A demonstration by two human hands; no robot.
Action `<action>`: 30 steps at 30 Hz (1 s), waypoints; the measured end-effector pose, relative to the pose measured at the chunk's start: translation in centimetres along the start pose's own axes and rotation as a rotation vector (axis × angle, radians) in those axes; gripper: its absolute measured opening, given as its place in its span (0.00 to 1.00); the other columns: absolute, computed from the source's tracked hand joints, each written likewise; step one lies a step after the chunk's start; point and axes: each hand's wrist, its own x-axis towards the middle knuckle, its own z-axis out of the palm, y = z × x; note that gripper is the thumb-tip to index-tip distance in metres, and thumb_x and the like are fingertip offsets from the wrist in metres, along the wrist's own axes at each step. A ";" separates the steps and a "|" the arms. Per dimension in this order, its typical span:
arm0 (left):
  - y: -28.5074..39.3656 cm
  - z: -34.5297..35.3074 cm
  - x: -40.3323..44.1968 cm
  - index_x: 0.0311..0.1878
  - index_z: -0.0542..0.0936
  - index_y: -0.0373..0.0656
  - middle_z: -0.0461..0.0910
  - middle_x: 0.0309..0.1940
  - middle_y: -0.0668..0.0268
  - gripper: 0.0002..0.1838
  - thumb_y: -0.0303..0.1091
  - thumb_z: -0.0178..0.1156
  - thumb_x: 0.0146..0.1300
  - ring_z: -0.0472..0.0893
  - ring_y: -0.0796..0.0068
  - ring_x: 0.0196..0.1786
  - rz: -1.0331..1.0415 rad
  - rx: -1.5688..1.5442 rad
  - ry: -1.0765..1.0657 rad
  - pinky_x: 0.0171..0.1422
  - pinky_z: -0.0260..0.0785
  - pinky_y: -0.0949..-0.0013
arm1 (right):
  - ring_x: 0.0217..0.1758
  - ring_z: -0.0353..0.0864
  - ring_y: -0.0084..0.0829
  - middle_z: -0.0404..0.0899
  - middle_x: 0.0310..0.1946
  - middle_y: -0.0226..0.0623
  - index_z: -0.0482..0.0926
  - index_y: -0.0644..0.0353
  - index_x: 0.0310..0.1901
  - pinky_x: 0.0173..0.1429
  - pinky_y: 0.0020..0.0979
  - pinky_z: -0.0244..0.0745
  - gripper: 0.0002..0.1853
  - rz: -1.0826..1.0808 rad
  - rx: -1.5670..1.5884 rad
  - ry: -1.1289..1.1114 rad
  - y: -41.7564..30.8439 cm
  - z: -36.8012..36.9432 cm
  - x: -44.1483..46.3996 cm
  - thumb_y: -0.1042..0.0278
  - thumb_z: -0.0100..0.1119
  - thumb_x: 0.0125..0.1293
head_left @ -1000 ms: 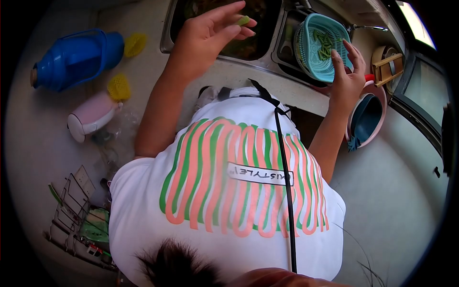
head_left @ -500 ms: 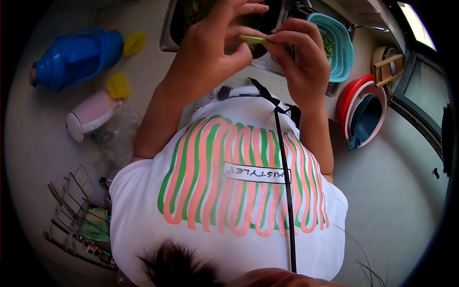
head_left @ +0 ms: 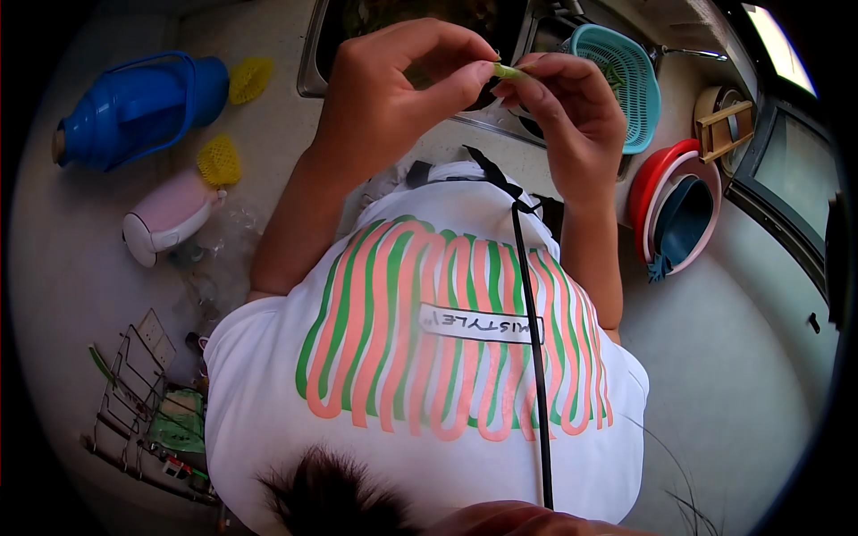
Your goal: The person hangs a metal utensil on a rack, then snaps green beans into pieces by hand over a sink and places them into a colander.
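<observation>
Between my hands, over the front edge of the sink [head_left: 308, 76], is a short, pale green vegetable stem [head_left: 507, 71]. My left hand [head_left: 407, 80] pinches its left end between thumb and index finger. On the other end, the thumb and fingertips of my right hand [head_left: 576, 103] are closed. My fingers hide both ends of the stem. To the right of my right hand stands a turquoise plastic basket [head_left: 639, 98] with green cut pieces inside. The dark contents of the left sink basin are hard to make out.
On the left counter lie a blue thermos flask [head_left: 125, 112], a pink-and-white appliance [head_left: 170, 223] and two yellow scrubbers [head_left: 249, 80]. Nested red and pink basins [head_left: 648, 192] lean at the right, near a wooden-framed slicer [head_left: 726, 132]. A wire rack [head_left: 125, 393] is at lower left.
My left thumb and index finger have moved right and closed on the stem's left end. More of the stem was exposed before. My right hand has shifted slightly down and right.
</observation>
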 end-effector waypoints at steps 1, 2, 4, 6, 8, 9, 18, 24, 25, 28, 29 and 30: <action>0.0 0.0 0.0 0.50 0.86 0.35 0.87 0.39 0.65 0.09 0.24 0.62 0.69 0.84 0.81 0.40 -0.013 -0.004 0.008 0.47 0.76 0.78 | 0.48 0.88 0.27 0.85 0.46 0.41 0.78 0.69 0.53 0.54 0.27 0.84 0.10 0.001 -0.005 0.005 0.0 0.1 0.0 0.79 0.62 0.72; 0.1 0.0 0.0 0.50 0.86 0.35 0.87 0.39 0.65 0.09 0.24 0.61 0.69 0.84 0.81 0.41 -0.026 -0.009 0.016 0.48 0.76 0.78 | 0.48 0.88 0.28 0.85 0.46 0.41 0.78 0.69 0.53 0.54 0.27 0.84 0.10 -0.003 -0.004 0.002 0.0 0.0 0.0 0.80 0.61 0.72; 0.0 0.5 0.2 0.46 0.86 0.36 0.87 0.35 0.64 0.08 0.25 0.64 0.66 0.86 0.79 0.38 -0.057 -0.179 0.089 0.44 0.78 0.76 | 0.49 0.87 0.28 0.85 0.46 0.41 0.78 0.69 0.53 0.55 0.28 0.84 0.10 -0.011 -0.001 -0.004 0.1 -0.2 0.0 0.81 0.61 0.72; -0.5 0.3 0.3 0.46 0.86 0.36 0.87 0.35 0.64 0.08 0.25 0.63 0.66 0.87 0.77 0.39 -0.061 -0.224 0.104 0.44 0.79 0.75 | 0.49 0.87 0.28 0.85 0.46 0.41 0.78 0.69 0.55 0.55 0.28 0.84 0.11 -0.007 0.018 0.002 0.0 -0.2 0.0 0.81 0.61 0.72; -1.1 -0.6 0.3 0.51 0.86 0.34 0.87 0.39 0.64 0.10 0.23 0.59 0.70 0.86 0.78 0.43 -0.036 -0.147 0.061 0.49 0.78 0.76 | 0.50 0.87 0.28 0.85 0.46 0.41 0.78 0.70 0.55 0.55 0.27 0.83 0.12 0.001 0.009 0.007 -0.1 -0.2 0.0 0.81 0.60 0.72; -1.0 -0.4 0.3 0.50 0.86 0.35 0.87 0.38 0.65 0.10 0.23 0.60 0.69 0.86 0.78 0.42 -0.008 -0.128 0.059 0.48 0.78 0.76 | 0.50 0.87 0.28 0.85 0.46 0.40 0.79 0.70 0.55 0.55 0.26 0.83 0.12 0.008 -0.010 0.011 -0.3 -0.2 -0.1 0.82 0.60 0.72; -0.4 -0.2 0.5 0.41 0.86 0.38 0.87 0.34 0.65 0.08 0.23 0.70 0.58 0.86 0.77 0.36 0.228 0.263 0.027 0.40 0.80 0.75 | 0.47 0.87 0.29 0.84 0.45 0.36 0.85 0.63 0.49 0.51 0.25 0.82 0.11 -0.204 -0.628 -0.034 -0.8 0.1 0.6 0.81 0.68 0.65; -1.5 -0.1 0.9 0.39 0.85 0.38 0.85 0.32 0.62 0.09 0.22 0.72 0.55 0.86 0.69 0.33 0.427 0.460 -0.018 0.38 0.80 0.72 | 0.49 0.83 0.38 0.85 0.41 0.34 0.87 0.57 0.42 0.48 0.36 0.80 0.10 -0.460 -1.042 -0.114 -0.5 -0.3 1.3 0.77 0.72 0.57; -1.6 0.0 0.8 0.39 0.85 0.38 0.85 0.32 0.62 0.09 0.22 0.72 0.54 0.86 0.69 0.33 0.428 0.476 -0.037 0.38 0.80 0.71 | 0.49 0.83 0.38 0.85 0.40 0.33 0.87 0.57 0.41 0.49 0.38 0.80 0.10 -0.482 -1.059 -0.126 -0.3 -0.3 1.3 0.76 0.73 0.56; -2.0 0.4 0.7 0.39 0.85 0.38 0.84 0.31 0.61 0.10 0.22 0.71 0.53 0.86 0.68 0.32 0.460 0.560 -0.050 0.38 0.80 0.71 | 0.52 0.82 0.38 0.85 0.40 0.31 0.87 0.56 0.40 0.54 0.39 0.76 0.10 -0.528 -1.126 -0.151 0.3 -0.3 1.2 0.75 0.73 0.56; -2.1 0.4 0.7 0.39 0.85 0.39 0.84 0.31 0.61 0.10 0.22 0.71 0.53 0.85 0.68 0.32 0.475 0.594 -0.046 0.38 0.80 0.71 | 0.53 0.81 0.37 0.86 0.40 0.31 0.87 0.56 0.40 0.56 0.39 0.74 0.10 -0.540 -1.150 -0.158 0.4 -0.3 1.2 0.75 0.73 0.55; -2.2 0.5 0.7 0.40 0.85 0.39 0.84 0.31 0.62 0.09 0.22 0.70 0.54 0.85 0.69 0.32 0.427 0.554 -0.051 0.38 0.80 0.72 | 0.54 0.81 0.37 0.86 0.40 0.30 0.87 0.56 0.40 0.56 0.39 0.73 0.10 -0.554 -1.157 -0.143 0.4 -0.3 1.2 0.76 0.73 0.55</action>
